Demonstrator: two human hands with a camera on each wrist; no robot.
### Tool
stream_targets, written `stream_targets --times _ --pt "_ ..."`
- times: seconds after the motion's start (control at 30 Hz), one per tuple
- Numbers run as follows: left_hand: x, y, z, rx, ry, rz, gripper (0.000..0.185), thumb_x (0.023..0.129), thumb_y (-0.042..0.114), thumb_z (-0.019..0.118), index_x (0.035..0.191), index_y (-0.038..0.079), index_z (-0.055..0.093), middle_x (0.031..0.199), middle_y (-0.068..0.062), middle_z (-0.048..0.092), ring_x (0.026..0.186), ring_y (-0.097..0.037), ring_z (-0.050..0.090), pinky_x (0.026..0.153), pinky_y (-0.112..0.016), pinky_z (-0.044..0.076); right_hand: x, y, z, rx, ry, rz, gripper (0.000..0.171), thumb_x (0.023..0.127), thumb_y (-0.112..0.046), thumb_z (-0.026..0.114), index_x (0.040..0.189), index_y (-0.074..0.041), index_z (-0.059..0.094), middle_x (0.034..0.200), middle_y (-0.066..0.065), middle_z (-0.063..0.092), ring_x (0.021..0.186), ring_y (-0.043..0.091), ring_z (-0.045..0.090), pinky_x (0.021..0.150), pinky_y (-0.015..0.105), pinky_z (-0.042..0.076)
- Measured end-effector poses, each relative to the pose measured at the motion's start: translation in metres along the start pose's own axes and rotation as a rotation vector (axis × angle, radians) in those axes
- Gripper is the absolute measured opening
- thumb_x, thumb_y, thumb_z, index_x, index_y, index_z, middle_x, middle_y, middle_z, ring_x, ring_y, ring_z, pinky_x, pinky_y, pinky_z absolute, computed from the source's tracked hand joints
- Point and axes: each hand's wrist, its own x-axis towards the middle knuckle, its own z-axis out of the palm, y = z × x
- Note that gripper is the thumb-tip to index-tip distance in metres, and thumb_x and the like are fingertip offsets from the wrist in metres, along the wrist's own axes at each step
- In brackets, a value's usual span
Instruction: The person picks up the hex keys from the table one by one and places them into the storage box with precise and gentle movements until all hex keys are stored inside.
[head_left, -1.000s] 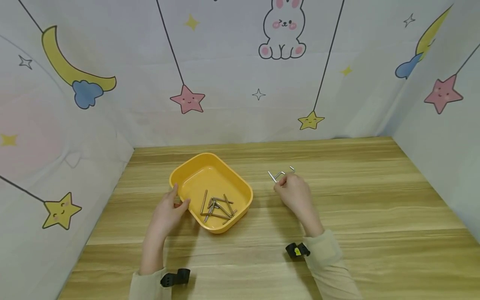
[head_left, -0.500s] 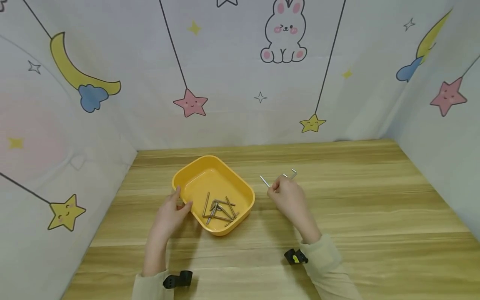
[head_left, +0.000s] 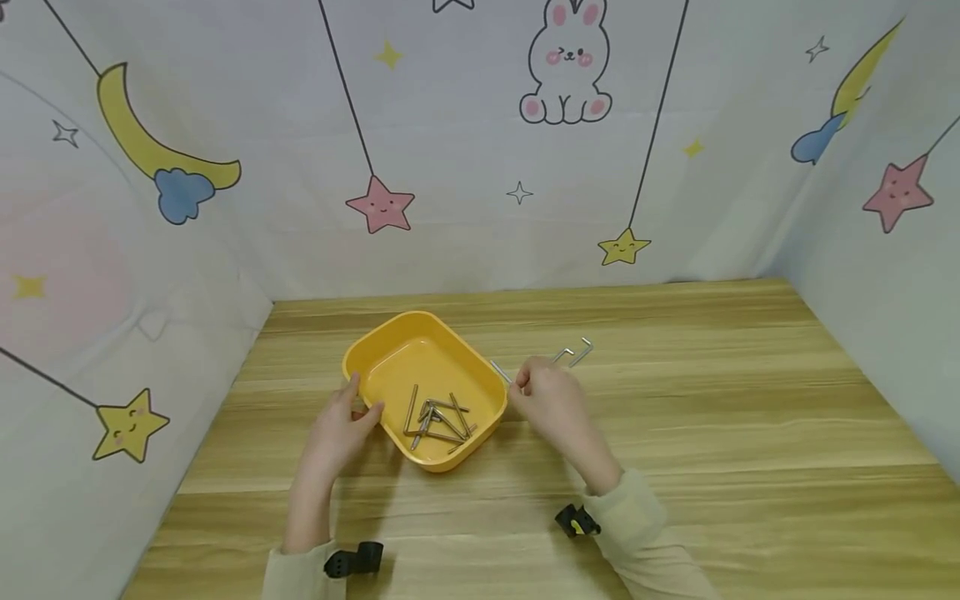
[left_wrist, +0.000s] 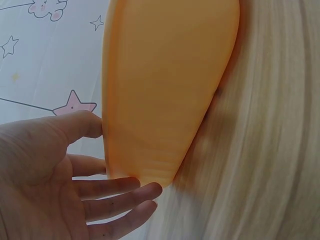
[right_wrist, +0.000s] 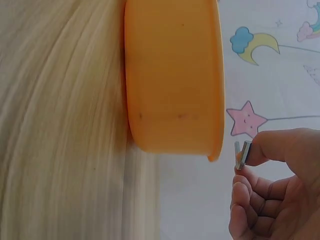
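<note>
A yellow plastic tray [head_left: 397, 350] holds several L-shaped hex keys [head_left: 438, 421] in its near corner. My left hand [head_left: 337, 433] holds the tray's left edge, thumb and index fingertip over the rim, the other fingers along the outer wall [left_wrist: 160, 90]. Just past the tray's right side, my right hand [head_left: 551, 404] pinches a silver hex key [head_left: 501, 372] between thumb and index finger. Its short six-sided end [right_wrist: 245, 154] shows in the right wrist view, close to the rim; the other fingers curl into the palm.
Two more silver hex keys lie on the wood-grain table [head_left: 712, 400] behind my right hand, one hex key [head_left: 582, 352] farther right. A white cloth backdrop [head_left: 465, 150] with cartoon prints encloses the back and sides.
My right hand has moved left to the tray's right edge with the pinched hex key, uncovering the two keys behind it. My left hand and the tray stay in place.
</note>
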Motion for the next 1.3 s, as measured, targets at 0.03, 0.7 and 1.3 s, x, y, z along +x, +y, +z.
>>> stream_targets --times 0.03,0.7,1.3 --pt "0.000 0.000 0.000 0.000 -0.001 0.001 0.075 0.098 0.035 0.051 0.153 0.001 0.014 0.152 -0.030 0.028 0.113 -0.036 0.058 0.093 -0.051 0.048 -0.001 -0.002 0.001 0.003 0.000 -0.008 0.008 0.083 -0.015 0.063 0.076 -0.011 0.059 0.071 0.000 0.057 0.059 0.012 0.049 0.051 0.023 0.038" --pt "-0.001 0.003 -0.001 0.004 -0.007 -0.001 0.074 0.098 0.033 0.052 0.153 0.000 0.015 0.151 -0.030 0.030 0.114 -0.037 0.058 0.097 -0.053 0.046 0.001 -0.026 0.024 -0.048 0.006 -0.160 0.010 0.080 -0.017 0.067 0.076 -0.012 0.059 0.068 -0.004 0.051 0.058 0.008 0.044 0.049 0.020 0.034" --pt "0.000 0.001 0.000 0.007 0.008 0.013 0.073 0.098 0.031 0.052 0.152 -0.002 0.017 0.147 -0.030 0.035 0.112 -0.037 0.058 0.096 -0.052 0.047 0.001 -0.036 0.046 -0.222 0.031 -0.383 0.016 0.078 -0.015 0.073 0.070 -0.014 0.059 0.067 -0.005 0.057 0.058 0.008 0.045 0.055 0.022 0.031"
